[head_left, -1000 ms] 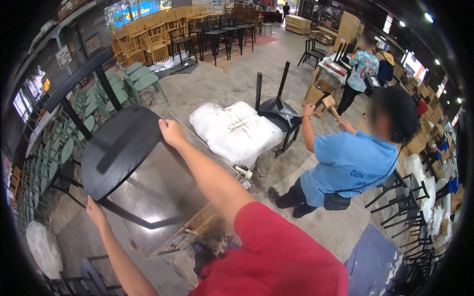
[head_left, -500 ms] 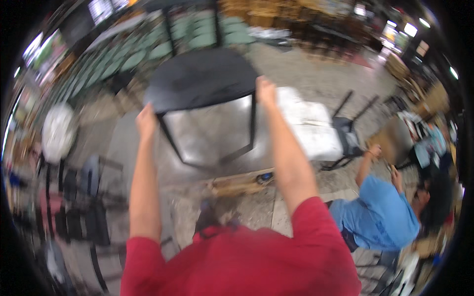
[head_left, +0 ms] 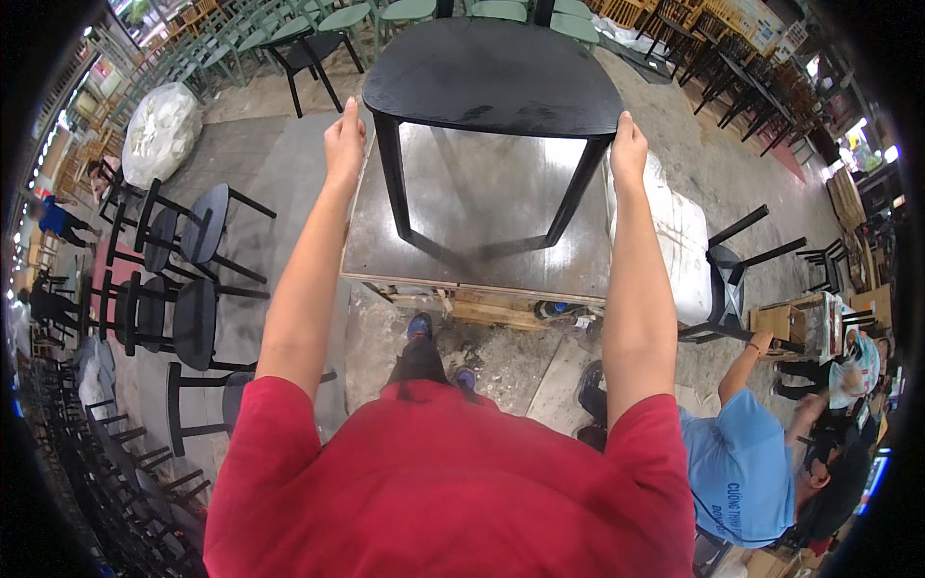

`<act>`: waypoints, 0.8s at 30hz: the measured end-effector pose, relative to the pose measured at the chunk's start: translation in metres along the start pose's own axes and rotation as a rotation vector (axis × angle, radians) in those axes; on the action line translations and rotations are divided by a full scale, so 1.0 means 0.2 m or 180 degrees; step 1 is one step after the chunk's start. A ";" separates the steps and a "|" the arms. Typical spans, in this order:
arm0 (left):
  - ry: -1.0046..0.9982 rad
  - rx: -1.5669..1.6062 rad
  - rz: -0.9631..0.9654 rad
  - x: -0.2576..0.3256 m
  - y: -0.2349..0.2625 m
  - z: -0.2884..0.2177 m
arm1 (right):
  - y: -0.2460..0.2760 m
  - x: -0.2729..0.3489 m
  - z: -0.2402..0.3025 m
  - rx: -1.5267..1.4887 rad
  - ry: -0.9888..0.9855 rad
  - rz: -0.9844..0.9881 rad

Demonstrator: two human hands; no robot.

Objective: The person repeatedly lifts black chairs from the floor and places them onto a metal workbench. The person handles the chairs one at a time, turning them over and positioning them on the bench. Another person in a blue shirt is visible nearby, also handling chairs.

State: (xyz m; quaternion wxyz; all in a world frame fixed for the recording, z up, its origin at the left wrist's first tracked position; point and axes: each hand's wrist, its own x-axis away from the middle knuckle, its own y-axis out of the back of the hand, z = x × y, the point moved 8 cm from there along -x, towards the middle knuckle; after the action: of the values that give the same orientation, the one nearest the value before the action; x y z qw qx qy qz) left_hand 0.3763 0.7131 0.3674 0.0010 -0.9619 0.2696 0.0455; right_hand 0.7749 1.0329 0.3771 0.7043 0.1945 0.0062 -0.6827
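a black chair [head_left: 493,75] stands at 12 o'clock, its front legs on a metal-topped desk [head_left: 570,272], its back posts cut off at the top of the view. a second ago it showed aslant near 9 o'clock; the view has swung round, and it now faces the person in red [head_left: 453,472] head-on, apparently within even reach of both arms. the left hand [head_left: 345,149], at 11 o'clock, thumb up and fingers partly curled, is just beside one near corner; the right hand [head_left: 629,152], between 1 and 2, has its thumb at the other. how firmly either grips cannot be told, the fingers being partly hidden. toward 2 o'clock a white bundle [head_left: 679,241] lies by the desk, with an upended chair [head_left: 727,284] at 3. a co-worker [head_left: 737,482] in blue, at 4, reaches toward it; the mallet raised a second ago is out of sight. farther out, dark chairs [head_left: 196,326] lie at 9, a white sack [head_left: 162,135] at 10 and green chairs [head_left: 345,17] toward 11.
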 end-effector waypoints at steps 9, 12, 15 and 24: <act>-0.0268 -0.0487 -0.0198 -0.10 -0.08 0.03 | 0.01 0.01 0.01 0.0134 -0.0030 -0.0217; -0.0543 -0.0343 -0.0277 -0.11 -0.12 0.03 | 0.03 -0.03 -0.02 0.0158 -0.0094 -0.0074; -0.0595 0.0027 0.0064 -0.10 -0.14 0.02 | 0.01 -0.01 -0.07 -0.0019 -0.0389 0.0030; -0.0863 -0.0145 0.0022 -0.10 -0.12 0.01 | 0.01 0.08 -0.20 -0.0777 -0.0689 -0.0400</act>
State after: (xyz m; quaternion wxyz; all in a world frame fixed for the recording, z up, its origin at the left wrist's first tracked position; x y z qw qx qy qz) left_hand 0.3706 0.7441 0.3662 0.0155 -0.9458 0.2692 0.1812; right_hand 0.7877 1.0285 0.3364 0.6752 0.0322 0.0253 -0.7365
